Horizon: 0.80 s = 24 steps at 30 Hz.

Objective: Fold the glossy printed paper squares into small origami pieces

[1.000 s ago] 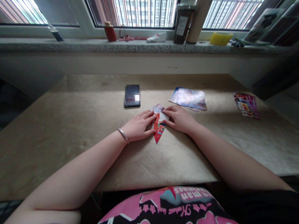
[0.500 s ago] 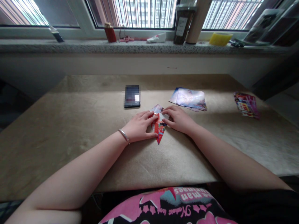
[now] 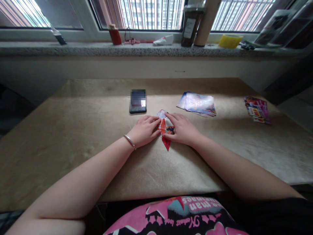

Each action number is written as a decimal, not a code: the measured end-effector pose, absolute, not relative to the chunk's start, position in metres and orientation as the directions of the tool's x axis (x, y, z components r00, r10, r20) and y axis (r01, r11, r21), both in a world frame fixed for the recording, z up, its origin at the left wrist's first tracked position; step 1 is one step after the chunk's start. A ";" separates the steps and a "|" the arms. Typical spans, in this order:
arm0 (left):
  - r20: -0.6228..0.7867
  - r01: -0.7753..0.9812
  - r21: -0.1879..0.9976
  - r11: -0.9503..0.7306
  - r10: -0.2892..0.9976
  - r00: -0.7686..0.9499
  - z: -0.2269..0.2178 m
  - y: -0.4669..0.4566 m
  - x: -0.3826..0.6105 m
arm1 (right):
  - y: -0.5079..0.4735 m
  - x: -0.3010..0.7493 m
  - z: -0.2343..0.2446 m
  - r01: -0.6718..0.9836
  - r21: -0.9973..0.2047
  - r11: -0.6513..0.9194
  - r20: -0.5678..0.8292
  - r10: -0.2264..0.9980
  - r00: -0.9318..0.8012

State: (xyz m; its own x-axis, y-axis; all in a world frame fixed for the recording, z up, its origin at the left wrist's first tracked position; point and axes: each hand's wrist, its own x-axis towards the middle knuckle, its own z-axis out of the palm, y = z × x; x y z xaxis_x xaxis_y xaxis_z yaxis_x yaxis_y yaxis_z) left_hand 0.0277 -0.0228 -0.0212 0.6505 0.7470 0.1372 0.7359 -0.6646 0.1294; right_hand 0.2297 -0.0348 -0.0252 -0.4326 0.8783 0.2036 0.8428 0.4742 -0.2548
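Observation:
A folded piece of printed paper (image 3: pixel 166 142), red with coloured pictures and a white patch, lies on the table between my hands. It narrows to a point toward me. My left hand (image 3: pixel 145 130) grips its left edge, thumb and fingers on the paper; a silver bangle circles that wrist. From the right, my right hand (image 3: pixel 183 129) presses on the paper, index finger near the top and thumb lower down over the red part. The fingers of both hands cover parts of the folds.
A dark phone-like object (image 3: pixel 138 101), blurred out, lies beyond my left hand. Behind my right hand is a stack of pale printed sheets (image 3: pixel 199 103). Pink-and-red printed cards (image 3: pixel 258 110) lie far right. The windowsill (image 3: pixel 146 49) holds a jar (image 3: pixel 190 27) and yellow tape (image 3: pixel 230 41).
My right hand has shifted left over the paper, its thumb now on the lower red part. My left thumb has drawn up from the lower tip. The paper has turned slightly.

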 end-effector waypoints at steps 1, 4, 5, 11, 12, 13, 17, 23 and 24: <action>0.145 0.737 0.132 -0.663 0.748 0.648 -0.021 -0.023 0.027 | -0.036 0.228 -0.026 0.845 -0.249 0.474 0.196 0.879 -0.435; 0.170 0.743 0.137 -0.655 0.754 0.634 -0.020 -0.023 0.027 | -0.037 0.226 -0.027 0.840 -0.268 0.471 0.187 0.881 -0.434; 0.175 0.743 0.136 -0.655 0.755 0.633 -0.020 -0.024 0.028 | -0.038 0.226 -0.028 0.835 -0.276 0.476 0.186 0.879 -0.440; 0.201 0.760 0.090 -0.644 0.759 0.620 -0.020 -0.027 0.030 | -0.042 0.224 -0.027 0.833 -0.307 0.461 0.168 0.887 -0.429; 0.203 0.761 0.081 -0.644 0.758 0.620 -0.020 -0.028 0.031 | -0.042 0.224 -0.027 0.835 -0.311 0.454 0.167 0.891 -0.422; 0.205 0.762 0.072 -0.644 0.757 0.621 -0.019 -0.028 0.031 | -0.042 0.224 -0.027 0.837 -0.315 0.449 0.167 0.894 -0.416; 0.227 0.763 0.033 -0.646 0.748 0.624 -0.018 -0.028 0.030 | -0.040 0.227 -0.025 0.839 -0.322 0.439 0.177 0.898 -0.402; 0.247 0.798 -0.005 -0.603 0.772 0.585 -0.018 -0.027 0.031 | -0.043 0.224 -0.022 0.842 -0.306 0.445 0.165 0.895 -0.414; 0.251 0.800 -0.006 -0.599 0.774 0.581 -0.018 -0.027 0.031 | -0.044 0.223 -0.022 0.843 -0.297 0.448 0.163 0.894 -0.417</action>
State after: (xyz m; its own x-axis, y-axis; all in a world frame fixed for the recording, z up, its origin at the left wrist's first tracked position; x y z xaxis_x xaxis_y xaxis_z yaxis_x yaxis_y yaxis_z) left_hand 0.0305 -0.0268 -0.0178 0.5813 0.7739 0.2515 0.8004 -0.5994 -0.0055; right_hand 0.2232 -0.0441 -0.0221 -0.4169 0.8941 0.1634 0.8434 0.4476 -0.2972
